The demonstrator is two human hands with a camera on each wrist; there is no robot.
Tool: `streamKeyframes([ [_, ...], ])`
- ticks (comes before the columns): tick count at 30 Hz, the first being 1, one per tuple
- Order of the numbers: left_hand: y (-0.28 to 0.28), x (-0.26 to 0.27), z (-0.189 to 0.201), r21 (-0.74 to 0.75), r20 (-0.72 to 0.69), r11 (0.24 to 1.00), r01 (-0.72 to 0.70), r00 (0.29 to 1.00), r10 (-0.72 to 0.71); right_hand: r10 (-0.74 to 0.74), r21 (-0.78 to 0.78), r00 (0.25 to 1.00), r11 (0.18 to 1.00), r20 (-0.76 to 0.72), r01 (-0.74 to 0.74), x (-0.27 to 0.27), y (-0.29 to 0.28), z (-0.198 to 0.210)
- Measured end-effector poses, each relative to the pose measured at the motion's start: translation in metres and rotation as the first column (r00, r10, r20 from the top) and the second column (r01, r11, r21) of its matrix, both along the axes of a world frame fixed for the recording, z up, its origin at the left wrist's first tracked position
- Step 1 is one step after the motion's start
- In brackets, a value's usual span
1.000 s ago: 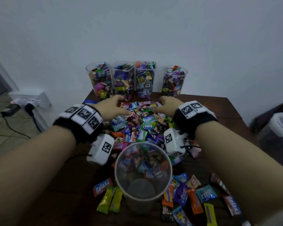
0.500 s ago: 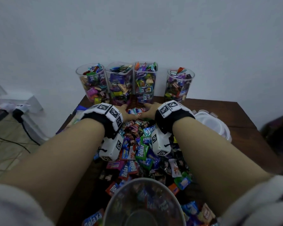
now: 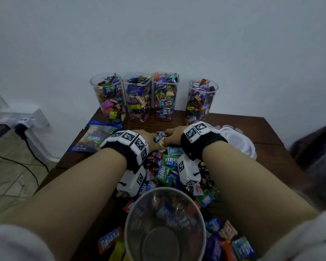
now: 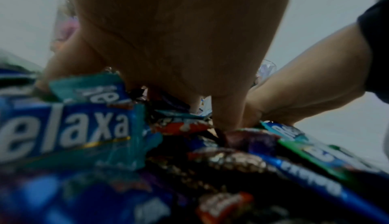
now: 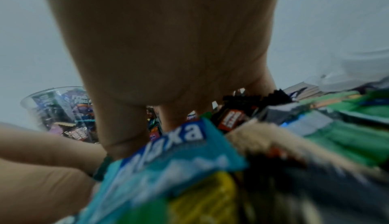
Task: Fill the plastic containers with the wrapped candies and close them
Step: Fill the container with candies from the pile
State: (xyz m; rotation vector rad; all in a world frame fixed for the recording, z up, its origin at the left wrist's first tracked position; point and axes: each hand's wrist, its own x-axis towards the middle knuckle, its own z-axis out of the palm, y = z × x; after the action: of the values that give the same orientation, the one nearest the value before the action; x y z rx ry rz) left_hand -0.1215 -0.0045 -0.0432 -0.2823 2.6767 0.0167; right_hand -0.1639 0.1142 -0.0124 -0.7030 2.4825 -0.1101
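Note:
A pile of wrapped candies (image 3: 164,170) covers the middle of the dark wooden table (image 3: 239,123). My left hand (image 3: 151,138) and right hand (image 3: 174,134) meet at the pile's far edge. Their fingers bend down into it and cup a clump of candies between them. The left wrist view shows my left fingers (image 4: 223,111) dug in among the wrappers (image 4: 69,132), with the right hand (image 4: 294,94) beside them. A clear round container (image 3: 160,243) stands open at the near edge, its bottom bare. Four open containers (image 3: 138,97) full of candies line the wall.
White lids (image 3: 237,142) lie stacked right of my right wrist. A blue candy bag (image 3: 94,138) lies at the table's left edge. Loose candies (image 3: 226,232) surround the near container. A power strip (image 3: 21,119) and cables lie on the floor at left; a dark bin (image 3: 312,147) stands at right.
My hands started on either side of the pile's far end. They have closed in until they meet, gathering candies between them. My head has moved forward, so the near container sits lower in view.

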Motion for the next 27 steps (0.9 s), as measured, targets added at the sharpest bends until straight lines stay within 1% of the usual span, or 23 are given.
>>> streamKeyframes([
  [8,0.014,0.033,0.004,0.036,0.033,0.999,0.017,0.999,-0.019,-0.031,0.028,0.998,0.999,0.048,0.030,0.033,0.019,0.000],
  [16,0.021,0.064,0.004,0.124,0.029,0.991,0.040,0.999,-0.044,-0.050,0.038,0.997,0.998,0.065,0.048,0.063,0.038,-0.004],
  [21,0.028,0.086,0.003,0.152,0.024,0.986,0.063,0.997,-0.067,-0.026,0.034,0.997,0.999,0.070,0.024,0.084,0.048,-0.003],
  [23,0.031,0.095,-0.003,0.221,0.017,0.975,0.032,0.999,-0.037,-0.017,0.025,0.996,1.000,0.083,0.015,0.091,0.053,0.000],
  [25,0.029,0.099,0.000,0.226,-0.005,0.973,0.043,0.999,-0.043,-0.037,0.002,0.997,0.999,0.067,0.037,0.094,0.059,0.003],
  [27,0.021,0.097,0.009,0.182,-0.055,0.983,-0.002,0.998,0.012,-0.099,-0.064,0.995,0.993,-0.004,0.099,0.091,0.065,0.006],
])
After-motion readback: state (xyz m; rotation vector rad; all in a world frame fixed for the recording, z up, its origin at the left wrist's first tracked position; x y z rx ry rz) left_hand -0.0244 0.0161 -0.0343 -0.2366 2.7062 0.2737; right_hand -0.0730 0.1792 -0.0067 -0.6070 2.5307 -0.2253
